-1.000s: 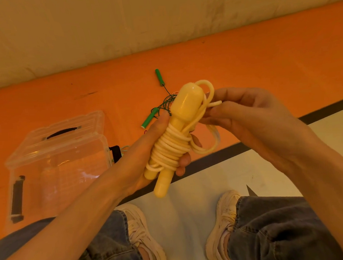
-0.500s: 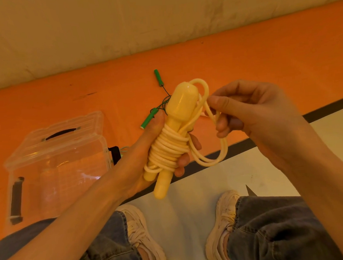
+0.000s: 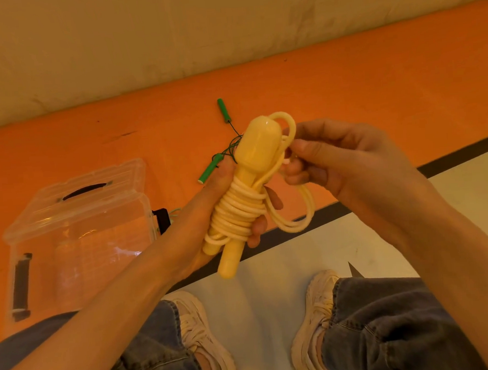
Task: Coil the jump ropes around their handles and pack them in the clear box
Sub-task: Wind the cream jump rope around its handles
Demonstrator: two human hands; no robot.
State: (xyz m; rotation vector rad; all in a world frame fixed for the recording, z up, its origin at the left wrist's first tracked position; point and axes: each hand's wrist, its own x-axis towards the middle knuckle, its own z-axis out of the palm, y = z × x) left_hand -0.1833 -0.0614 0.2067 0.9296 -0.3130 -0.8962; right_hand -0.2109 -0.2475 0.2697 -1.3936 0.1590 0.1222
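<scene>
The left hand (image 3: pixel 210 212) grips the yellow rope (image 3: pixel 238 211) by its two handles, held together and tilted, their thick ends up and away from the person. The thumb lies along the left side of the bundle and the fingertips (image 3: pixel 258 227) curl round from behind onto the coils. Many turns of yellow cord are wound tightly around the middle of the handles; the lower handle ends stick out below the palm. A loose loop (image 3: pixel 301 210) of cord hangs from the right side of the bundle, and another small loop arches over the top of the nearer handle.

The right hand (image 3: pixel 347 161) is just right of the handle tops, its thumb and curled fingers pinching the free cord close against the bundle.

On the orange floor strip (image 3: pixel 345 92) beyond the hands lies a green rope (image 3: pixel 221 154), uncoiled: one handle points away, the other lies near the left thumb, with thin dark cord tangled between them and partly hidden behind the yellow handles.

The clear box (image 3: pixel 77 240) stands on the floor to the left, well apart from the yellow rope, its lid raised at the back, with black latches and a black lid handle. Whether anything lies inside is unclear.

Below, the person's jeans and pale shoes (image 3: pixel 200 330) rest on the light floor.
</scene>
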